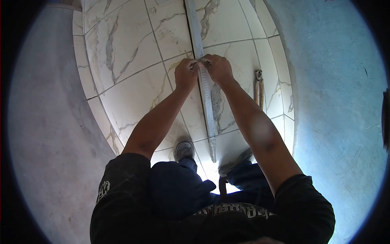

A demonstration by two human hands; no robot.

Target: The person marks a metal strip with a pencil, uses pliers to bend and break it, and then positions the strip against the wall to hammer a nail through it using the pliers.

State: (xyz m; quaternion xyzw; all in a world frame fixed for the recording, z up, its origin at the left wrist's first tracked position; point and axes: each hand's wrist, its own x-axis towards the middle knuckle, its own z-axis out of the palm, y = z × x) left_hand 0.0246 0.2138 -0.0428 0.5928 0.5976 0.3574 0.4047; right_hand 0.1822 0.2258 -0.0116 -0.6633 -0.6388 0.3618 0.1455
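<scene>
Dark shirt [178, 234] is nearest, and beyond it left hand [185, 77] and right hand [219, 69], equally close, pinch narrowly, I cannot tell what, over the long bar [207, 97] running forward along tiled floor [136, 95].

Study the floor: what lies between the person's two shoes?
In the head view, the near end of the long metal bar lies between left shoe and right shoe.

Via feed: I'm seeing the bar [208, 103] lying lengthwise on the floor [138, 91], the tool [259, 91] lying right, shoes [184, 149] flanking its near end.
</scene>
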